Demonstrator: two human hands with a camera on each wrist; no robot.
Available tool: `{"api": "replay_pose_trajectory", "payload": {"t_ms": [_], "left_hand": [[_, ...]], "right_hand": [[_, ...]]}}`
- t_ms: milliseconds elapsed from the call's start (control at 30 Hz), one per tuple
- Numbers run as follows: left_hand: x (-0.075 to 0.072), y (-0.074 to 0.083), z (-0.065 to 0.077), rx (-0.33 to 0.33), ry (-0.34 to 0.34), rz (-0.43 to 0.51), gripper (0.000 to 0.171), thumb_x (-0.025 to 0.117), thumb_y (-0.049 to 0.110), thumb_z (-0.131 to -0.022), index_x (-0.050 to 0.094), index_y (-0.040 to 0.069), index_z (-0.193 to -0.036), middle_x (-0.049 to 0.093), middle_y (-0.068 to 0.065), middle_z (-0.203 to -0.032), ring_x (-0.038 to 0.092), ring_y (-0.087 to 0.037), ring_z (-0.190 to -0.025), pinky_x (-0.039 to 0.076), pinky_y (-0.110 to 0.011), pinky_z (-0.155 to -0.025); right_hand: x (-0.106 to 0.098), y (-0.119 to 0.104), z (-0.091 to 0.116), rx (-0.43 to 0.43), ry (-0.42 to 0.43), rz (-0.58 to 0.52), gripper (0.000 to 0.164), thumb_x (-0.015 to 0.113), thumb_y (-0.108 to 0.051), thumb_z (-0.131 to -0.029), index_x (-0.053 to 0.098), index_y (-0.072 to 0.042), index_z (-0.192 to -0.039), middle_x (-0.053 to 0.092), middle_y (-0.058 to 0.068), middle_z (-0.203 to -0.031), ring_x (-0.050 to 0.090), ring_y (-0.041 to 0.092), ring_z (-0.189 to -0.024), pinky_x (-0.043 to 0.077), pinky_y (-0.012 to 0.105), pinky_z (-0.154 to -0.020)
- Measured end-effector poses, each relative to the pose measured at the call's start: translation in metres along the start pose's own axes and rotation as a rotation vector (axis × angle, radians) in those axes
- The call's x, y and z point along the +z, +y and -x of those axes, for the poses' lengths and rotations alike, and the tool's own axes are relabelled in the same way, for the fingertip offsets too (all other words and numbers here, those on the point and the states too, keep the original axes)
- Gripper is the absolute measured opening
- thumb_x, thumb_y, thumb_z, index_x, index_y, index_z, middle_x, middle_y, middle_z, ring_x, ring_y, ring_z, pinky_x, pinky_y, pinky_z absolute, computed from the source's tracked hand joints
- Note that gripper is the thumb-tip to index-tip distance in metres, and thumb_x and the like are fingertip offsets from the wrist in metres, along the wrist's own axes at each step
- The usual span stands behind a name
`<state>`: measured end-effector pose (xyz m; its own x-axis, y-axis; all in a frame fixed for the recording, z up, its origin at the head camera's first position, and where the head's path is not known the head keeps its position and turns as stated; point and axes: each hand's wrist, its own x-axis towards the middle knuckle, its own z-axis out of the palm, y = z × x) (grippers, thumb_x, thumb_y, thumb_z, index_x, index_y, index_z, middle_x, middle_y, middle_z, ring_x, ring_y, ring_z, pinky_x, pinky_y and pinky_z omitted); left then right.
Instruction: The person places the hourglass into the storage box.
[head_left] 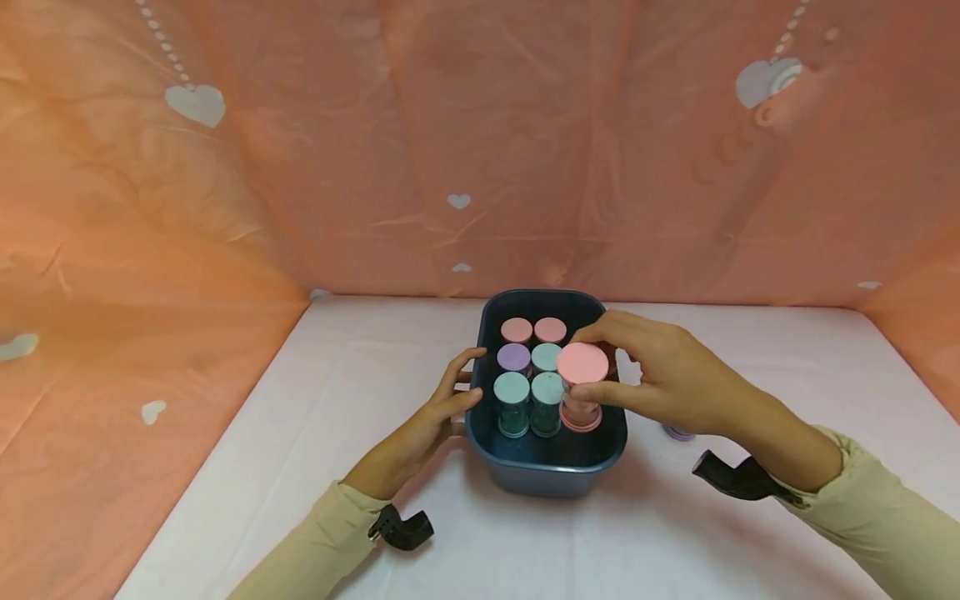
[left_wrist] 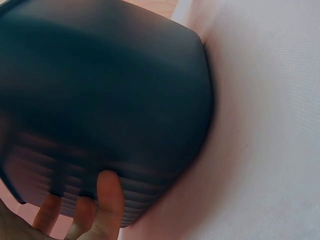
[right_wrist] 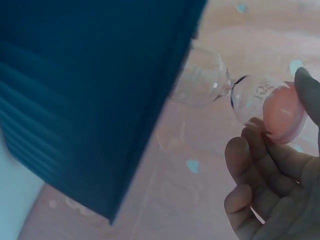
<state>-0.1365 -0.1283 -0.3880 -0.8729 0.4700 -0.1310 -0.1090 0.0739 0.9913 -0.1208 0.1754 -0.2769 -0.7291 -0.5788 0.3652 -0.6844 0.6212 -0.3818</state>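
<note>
My right hand (head_left: 675,371) pinches a pink-capped hourglass sand timer (head_left: 582,363) between thumb and fingers over the right side of a dark blue bin (head_left: 546,465). In the right wrist view the clear double bulb of the sand timer (right_wrist: 255,97) shows, its lower end hidden behind the bin wall (right_wrist: 100,100). Inside the bin stand other sand timers, with pink caps (head_left: 517,330) at the back, a purple cap (head_left: 513,357) and mint caps (head_left: 512,387) nearer. My left hand (head_left: 427,414) rests its fingertips against the bin's left side, on the ribbed wall (left_wrist: 137,192).
On the white tablecloth (head_left: 337,375) right of the bin, a small purple object (head_left: 679,433) peeks out under my right wrist. Orange cloth (head_left: 525,150) with heart shapes hangs behind and at both sides. Black bands (head_left: 405,529) are on both wrists.
</note>
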Motion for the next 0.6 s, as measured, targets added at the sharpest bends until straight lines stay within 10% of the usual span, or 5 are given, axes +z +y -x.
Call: {"api": "replay_pose_trajectory", "payload": {"t_ms": [600], "left_hand": [[0.0,0.0,-0.001,-0.005,0.004,0.004,0.061,0.047,0.041,-0.095,0.021,0.045,-0.15,0.015,-0.012,-0.148,0.027,-0.042,-0.138,0.034,-0.066,-0.105]], "right_hand": [[0.046,0.003,-0.032,-0.128,-0.31,0.08,0.046,0.077,-0.061,-0.075,0.072,-0.03,-0.108,0.062,-0.02,-0.09,0.057,0.004,-0.083,0.048,0.026,-0.075]]}}
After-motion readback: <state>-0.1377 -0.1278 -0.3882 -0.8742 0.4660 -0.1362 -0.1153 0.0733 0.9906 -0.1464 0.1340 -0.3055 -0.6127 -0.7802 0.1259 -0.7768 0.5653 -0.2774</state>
